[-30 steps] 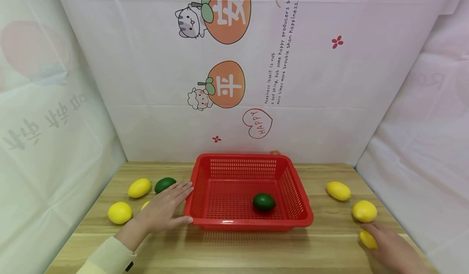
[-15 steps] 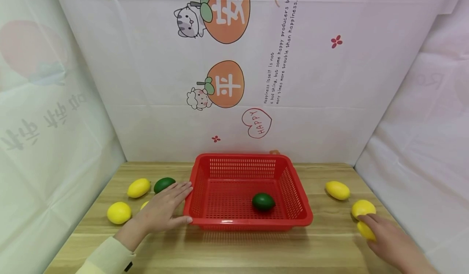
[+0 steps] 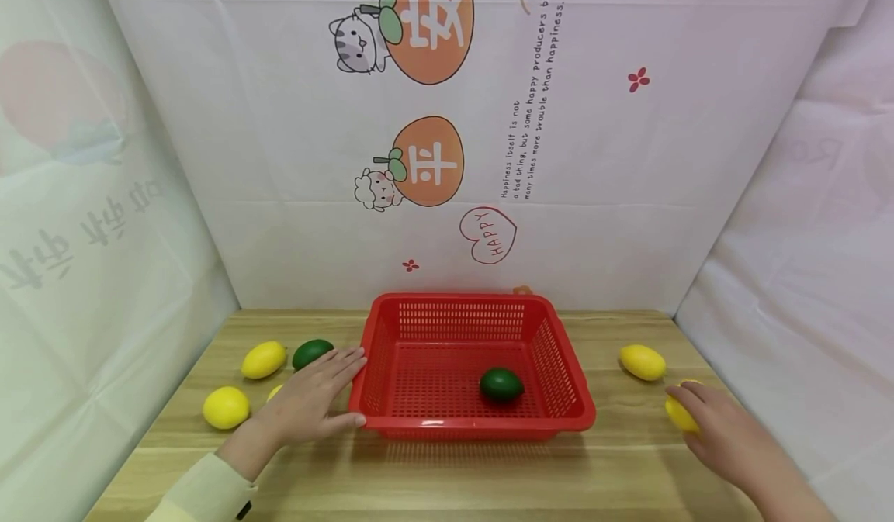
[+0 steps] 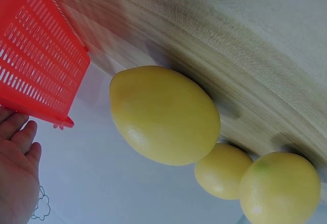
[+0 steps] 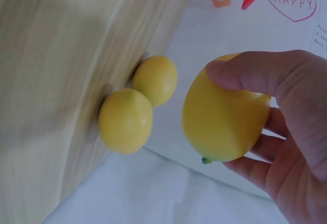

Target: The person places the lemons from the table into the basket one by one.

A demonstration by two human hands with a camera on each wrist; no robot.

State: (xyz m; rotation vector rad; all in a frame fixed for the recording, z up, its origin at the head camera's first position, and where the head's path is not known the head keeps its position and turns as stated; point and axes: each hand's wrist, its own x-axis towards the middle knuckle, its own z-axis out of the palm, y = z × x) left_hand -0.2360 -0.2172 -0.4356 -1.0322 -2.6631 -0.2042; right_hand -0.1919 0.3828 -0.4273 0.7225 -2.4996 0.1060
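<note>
My right hand (image 3: 726, 437) grips a yellow lemon (image 5: 225, 116), thumb on one side and fingers curled round the other. The right wrist view shows this lemon raised off the table, its small green stem tip pointing down. Two more lemons stay on the table there, a nearer one (image 5: 125, 120) and a farther one (image 5: 155, 80). My left hand (image 3: 307, 398) lies with straight fingers on the left rim of a red plastic basket (image 3: 471, 424). Inside the basket is a dark green, lemon-shaped fruit (image 3: 501, 385).
Left of the basket lie a second dark green fruit (image 3: 312, 354) and lemons (image 3: 264, 360), one mostly hidden behind my left hand. White printed cloth (image 3: 580, 250) walls the wooden table (image 3: 433, 483) at the back and both sides.
My right hand has closed round the front right lemon and moved up and slightly left with it, now covering most of the lemon behind. The left hand has stayed on the rim.
</note>
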